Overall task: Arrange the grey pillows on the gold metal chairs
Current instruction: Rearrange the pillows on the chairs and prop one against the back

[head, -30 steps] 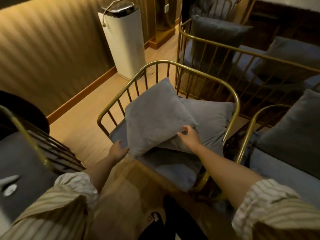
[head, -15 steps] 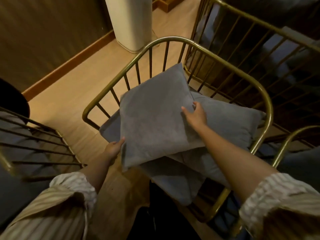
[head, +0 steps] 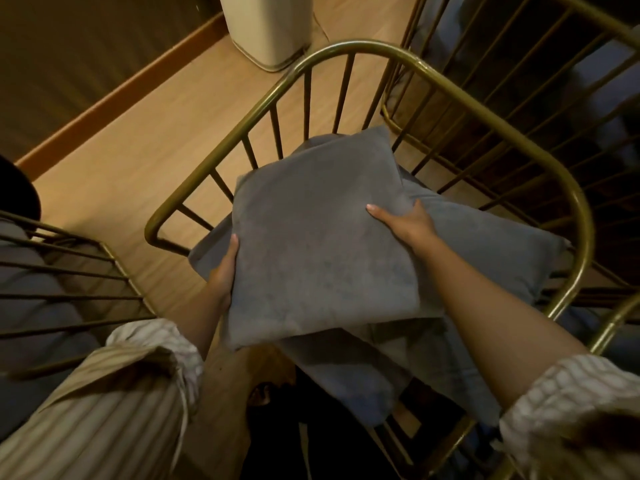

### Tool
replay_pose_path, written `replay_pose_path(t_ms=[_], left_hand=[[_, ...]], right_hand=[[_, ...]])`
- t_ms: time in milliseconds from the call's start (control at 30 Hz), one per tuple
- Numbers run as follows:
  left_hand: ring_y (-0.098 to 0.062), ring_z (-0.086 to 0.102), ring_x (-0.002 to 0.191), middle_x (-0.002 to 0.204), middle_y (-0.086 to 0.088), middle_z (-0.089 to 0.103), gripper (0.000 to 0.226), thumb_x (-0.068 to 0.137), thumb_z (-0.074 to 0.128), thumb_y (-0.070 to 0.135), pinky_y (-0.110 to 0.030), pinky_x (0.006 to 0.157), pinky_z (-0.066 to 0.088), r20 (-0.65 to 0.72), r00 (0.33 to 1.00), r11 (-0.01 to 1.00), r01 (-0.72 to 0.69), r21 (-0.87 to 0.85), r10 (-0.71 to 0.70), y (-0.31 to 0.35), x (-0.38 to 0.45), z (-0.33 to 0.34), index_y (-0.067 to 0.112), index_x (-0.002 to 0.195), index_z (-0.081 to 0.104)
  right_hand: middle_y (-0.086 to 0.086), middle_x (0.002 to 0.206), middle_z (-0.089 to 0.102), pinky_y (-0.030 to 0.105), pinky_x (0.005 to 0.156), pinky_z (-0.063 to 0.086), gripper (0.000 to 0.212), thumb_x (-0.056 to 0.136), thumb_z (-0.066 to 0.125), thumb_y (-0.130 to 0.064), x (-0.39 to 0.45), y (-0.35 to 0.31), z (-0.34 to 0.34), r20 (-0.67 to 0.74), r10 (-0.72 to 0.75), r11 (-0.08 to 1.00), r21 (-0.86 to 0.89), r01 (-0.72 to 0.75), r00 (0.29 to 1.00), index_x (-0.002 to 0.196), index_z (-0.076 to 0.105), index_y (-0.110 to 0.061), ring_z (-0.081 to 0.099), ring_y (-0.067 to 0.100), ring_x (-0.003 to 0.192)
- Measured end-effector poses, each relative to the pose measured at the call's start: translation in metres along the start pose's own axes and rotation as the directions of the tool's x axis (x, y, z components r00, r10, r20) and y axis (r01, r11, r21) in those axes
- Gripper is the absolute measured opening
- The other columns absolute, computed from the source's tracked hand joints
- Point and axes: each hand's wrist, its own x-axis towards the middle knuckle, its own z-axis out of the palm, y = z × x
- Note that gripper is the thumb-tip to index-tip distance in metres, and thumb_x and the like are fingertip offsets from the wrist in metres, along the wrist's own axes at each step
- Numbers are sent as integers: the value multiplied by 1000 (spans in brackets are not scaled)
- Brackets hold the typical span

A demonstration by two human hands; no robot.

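A square grey pillow is held above the seat of a gold metal chair. My left hand grips its left edge, thumb on top. My right hand clasps its right edge, fingers over the top face. A second grey pillow lies under it on the right, against the chair's rail. The grey seat cushion shows below the held pillow; most of it is hidden.
A white cylindrical appliance stands on the wooden floor behind the chair. Another gold chair with a grey seat is at the left. More gold railed seating lies at the back right. A dark wall with wooden skirting runs along the left.
The view has come closer and tilted down over the chair. Both hands have lifted the top pillow off the seat, and the right hand has slid further up its right edge.
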Motion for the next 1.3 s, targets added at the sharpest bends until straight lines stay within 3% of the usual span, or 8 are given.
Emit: replay_pose_path(t_ms=[233,367,533,700,767,933,1067,1300], left_hand=[[-23,68,104,119,-4,70,95,51,74,83,-39,99,49,61,995,976,-92,197,81,32,-61,-6,20,122,61],[-26,65,102,118,-7,66,91,59,81,66,-38,85,50,37,986,949,-165,267,161,33,-94,-17,10,127,57],[-30,65,112,125,-6,67,106,44,88,67,-45,100,51,200,963,898,-243,366,179,45,-139,-40,9,128,59],[-32,62,117,128,-7,67,98,49,88,65,-52,101,48,415,899,823,-336,458,136,59,-179,-43,18,130,58],[-32,60,120,132,-6,64,94,56,85,63,-51,101,47,505,854,774,-402,490,124,61,-200,-32,24,136,53],[-20,61,94,106,-4,65,27,88,67,35,-34,72,47,589,802,677,-489,550,100,52,-259,10,20,108,58],[-29,65,109,120,-13,69,75,62,86,40,-46,102,49,684,730,600,-555,576,19,40,-285,56,8,125,60],[-32,54,128,141,-5,55,128,39,99,45,-58,111,39,771,618,459,-647,609,-152,-40,-282,175,26,148,35]], right_hand=[[2,122,66,45,100,51,86,54,85,-63,-50,4,-17,19,-12,985,173,8,1000,124,62,-19,63,26,111],[5,120,68,47,97,53,89,51,85,-65,-101,21,-25,-25,-5,968,249,11,1000,122,63,-16,64,28,109],[4,120,68,48,94,55,115,30,80,-80,-164,48,-40,-150,-81,924,358,131,985,124,61,-18,66,27,107],[3,124,60,36,89,50,78,69,84,-44,-241,67,-58,-279,-105,885,412,217,955,131,51,-12,58,21,107],[1,126,59,37,92,50,79,69,84,-45,-262,81,-66,-318,-103,874,424,239,942,133,50,-14,59,21,109],[1,124,60,29,80,51,79,69,82,-46,-322,123,-90,-403,-37,798,540,270,915,134,49,-15,61,18,102],[8,125,62,23,67,50,64,79,77,-37,-365,163,-115,-497,102,739,617,268,862,131,53,-8,62,21,99],[11,134,60,34,84,47,69,79,78,-40,-434,267,-162,-575,359,706,682,189,736,133,52,-6,61,25,108]])
